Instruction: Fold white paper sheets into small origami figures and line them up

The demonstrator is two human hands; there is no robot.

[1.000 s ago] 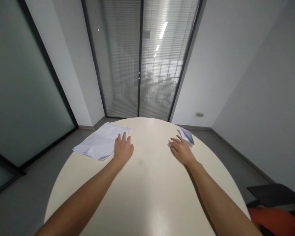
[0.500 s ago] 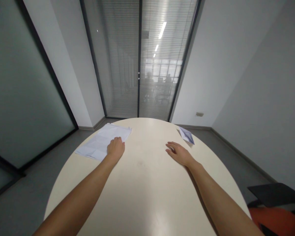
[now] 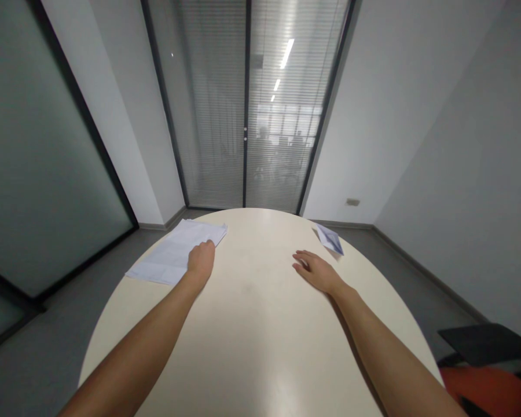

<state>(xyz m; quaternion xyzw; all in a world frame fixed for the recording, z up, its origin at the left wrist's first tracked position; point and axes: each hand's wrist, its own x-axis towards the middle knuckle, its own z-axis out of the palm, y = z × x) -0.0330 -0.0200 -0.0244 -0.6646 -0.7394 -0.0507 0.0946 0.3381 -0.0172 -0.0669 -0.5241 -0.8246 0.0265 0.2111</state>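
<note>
White sheets of paper lie flat at the left side of the round table, their far left part near the table's edge. My left hand is closed at their right edge, with its fingers curled over the paper and partly hidden. On the bare tabletop to the right rests my right hand, its thumb and fingers apart and nothing held. Beyond it, near the far right edge, stands a folded piece of paper, creased and tilted, apart from the hand.
The cream round table fills the foreground. A chair with a red seat and black armrest stands at the lower right. Behind the table are a glass partition with blinds and a white wall.
My left hand has slid slightly left, and the paper sheets have shifted left with it. The right hand and the folded paper have stayed in place.
</note>
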